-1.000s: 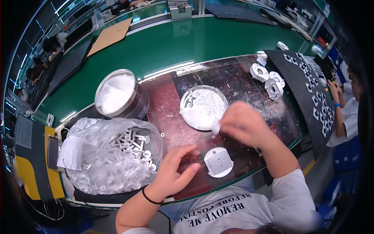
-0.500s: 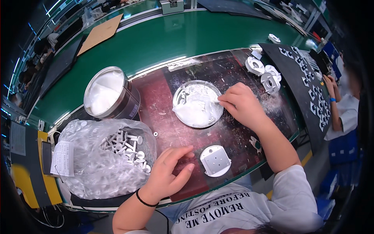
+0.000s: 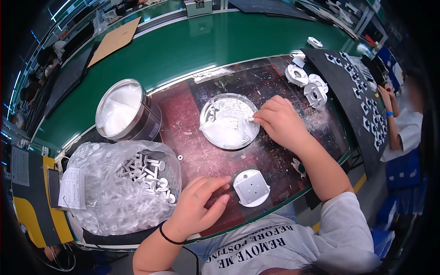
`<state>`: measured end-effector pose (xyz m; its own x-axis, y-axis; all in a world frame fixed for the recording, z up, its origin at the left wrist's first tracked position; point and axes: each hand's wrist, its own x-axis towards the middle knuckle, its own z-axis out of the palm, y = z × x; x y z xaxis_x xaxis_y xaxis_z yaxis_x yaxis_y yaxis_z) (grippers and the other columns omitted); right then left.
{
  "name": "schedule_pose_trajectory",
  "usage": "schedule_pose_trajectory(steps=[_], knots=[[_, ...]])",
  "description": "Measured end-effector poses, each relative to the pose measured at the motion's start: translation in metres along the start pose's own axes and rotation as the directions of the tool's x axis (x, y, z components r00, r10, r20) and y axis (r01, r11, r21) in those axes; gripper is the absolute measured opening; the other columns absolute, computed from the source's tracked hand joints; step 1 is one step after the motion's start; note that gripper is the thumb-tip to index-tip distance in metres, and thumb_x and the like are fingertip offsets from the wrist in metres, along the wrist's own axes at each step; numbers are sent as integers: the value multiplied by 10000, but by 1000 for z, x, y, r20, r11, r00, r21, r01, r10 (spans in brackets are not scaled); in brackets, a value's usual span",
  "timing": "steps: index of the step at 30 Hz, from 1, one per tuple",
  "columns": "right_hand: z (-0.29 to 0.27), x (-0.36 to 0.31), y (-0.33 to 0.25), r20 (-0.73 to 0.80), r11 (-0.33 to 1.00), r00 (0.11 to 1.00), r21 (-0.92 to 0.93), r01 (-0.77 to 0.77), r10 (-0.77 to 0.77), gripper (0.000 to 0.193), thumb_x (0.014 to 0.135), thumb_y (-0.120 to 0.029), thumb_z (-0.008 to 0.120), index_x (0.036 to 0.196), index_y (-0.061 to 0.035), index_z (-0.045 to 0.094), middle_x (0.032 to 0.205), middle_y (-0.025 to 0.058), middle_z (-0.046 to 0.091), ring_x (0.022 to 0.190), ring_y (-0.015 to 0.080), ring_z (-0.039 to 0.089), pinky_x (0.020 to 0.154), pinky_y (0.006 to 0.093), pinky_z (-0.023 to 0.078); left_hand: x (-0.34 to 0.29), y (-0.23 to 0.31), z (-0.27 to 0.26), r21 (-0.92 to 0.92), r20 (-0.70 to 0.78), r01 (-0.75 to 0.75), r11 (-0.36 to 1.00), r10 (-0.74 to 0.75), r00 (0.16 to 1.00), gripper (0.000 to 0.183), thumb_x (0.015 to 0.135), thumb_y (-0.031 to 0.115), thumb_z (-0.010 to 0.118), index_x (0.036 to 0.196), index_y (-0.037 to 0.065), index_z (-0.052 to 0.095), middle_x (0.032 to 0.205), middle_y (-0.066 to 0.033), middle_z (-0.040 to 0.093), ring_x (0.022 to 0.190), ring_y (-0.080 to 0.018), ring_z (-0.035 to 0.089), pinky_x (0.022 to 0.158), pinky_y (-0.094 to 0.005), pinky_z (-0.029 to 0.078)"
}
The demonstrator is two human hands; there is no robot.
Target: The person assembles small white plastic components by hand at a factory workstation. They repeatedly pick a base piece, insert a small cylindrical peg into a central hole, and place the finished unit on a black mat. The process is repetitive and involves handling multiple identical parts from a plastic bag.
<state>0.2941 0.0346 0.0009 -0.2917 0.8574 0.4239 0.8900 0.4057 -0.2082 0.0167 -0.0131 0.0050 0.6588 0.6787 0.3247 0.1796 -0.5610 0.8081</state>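
At the right edge of a round shallow dish (image 3: 234,147) of white paste (image 3: 224,134), my right hand (image 3: 282,123) pinches a small white plastic piece (image 3: 250,119). Most of that piece is hidden by the fingertips. My left hand (image 3: 198,201) hovers above the near side of the bench, thumb and fingers apart, with nothing in it. Just right of its fingertips lies a round white housing (image 3: 251,188) with a square grey plate on it. Left of that hand sits a clear plastic bag (image 3: 107,201), its mouth showing several white mushroom-headed pins (image 3: 149,173).
A tilted metal tin (image 3: 121,110) of white paste stands behind the bag. A tiny white ring (image 3: 180,157) lies near the bag. White housings (image 3: 315,91) sit at the far right, beside a black board (image 3: 341,87) bearing several small parts. A co-worker's hand (image 3: 387,96) is beyond it.
My left hand has moved slightly right, closer to the housing with the grey plate. My right hand still pinches the small piece at the dish edge. The whole view has shifted a little.
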Motion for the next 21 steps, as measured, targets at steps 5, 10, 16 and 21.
schedule_pose_trajectory(steps=[5,10,16,21], knots=[[0,0,0,7,1000,1000,-10,-6,6,70,777,-144,663,805,-81,673,816,33,595,865,231,540,783,356,406,-2,-1,1,-27,-11,24,999,-24,1000,452,772,16,640,1202,21,500,939,-120,631,858,-236,603,781,-336,468],[0,-1,2,-26,1000,1000,18,-4,4,97,767,-180,663,788,-86,673,795,29,590,856,225,531,768,359,408,-7,-6,5,-78,-11,59,995,-60,998,549,790,3,629,1293,17,409,954,-125,627,875,-204,608,799,-316,469],[-2,0,2,-48,990,997,132,-56,63,92,805,-164,637,804,-80,675,800,43,621,816,224,560,761,354,432,-7,-5,4,-84,-2,72,994,-73,997,566,795,-8,617,1311,17,387,958,-125,626,881,-187,607,799,-300,469],[-11,-1,1,447,394,815,719,-573,368,159,892,-175,584,910,-28,640,833,46,652,750,120,599,659,269,465,-7,-6,4,-109,6,82,991,-82,997,563,794,-21,607,1311,14,387,962,-130,626,884,-185,606,810,-303,470]])
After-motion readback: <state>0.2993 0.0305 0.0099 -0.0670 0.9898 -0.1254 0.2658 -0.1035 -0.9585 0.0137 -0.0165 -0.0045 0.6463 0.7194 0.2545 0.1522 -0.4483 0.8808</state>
